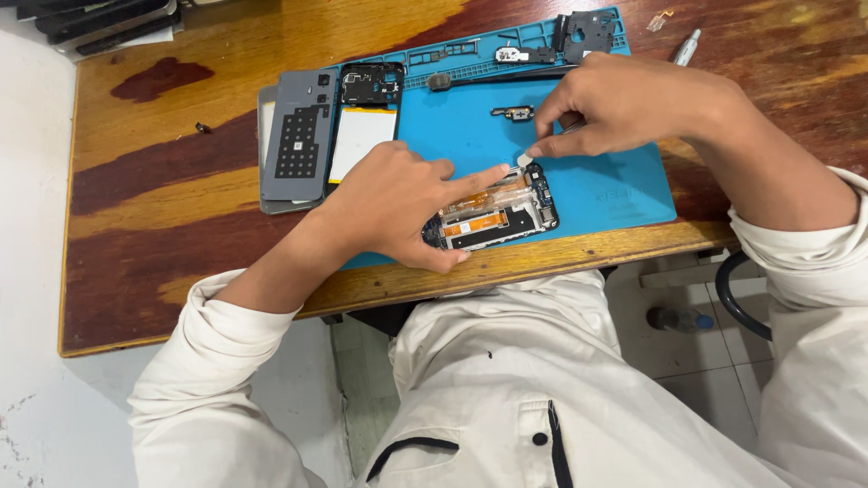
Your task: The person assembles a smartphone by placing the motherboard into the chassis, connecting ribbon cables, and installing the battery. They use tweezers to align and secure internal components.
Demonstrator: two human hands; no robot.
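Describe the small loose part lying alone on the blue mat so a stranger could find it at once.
Start at the blue mat on the wooden table. Just beyond the right hand, left of its fingers, lies a small dark component. Unlike the opened phone under the left hand, it sits alone on bare mat.
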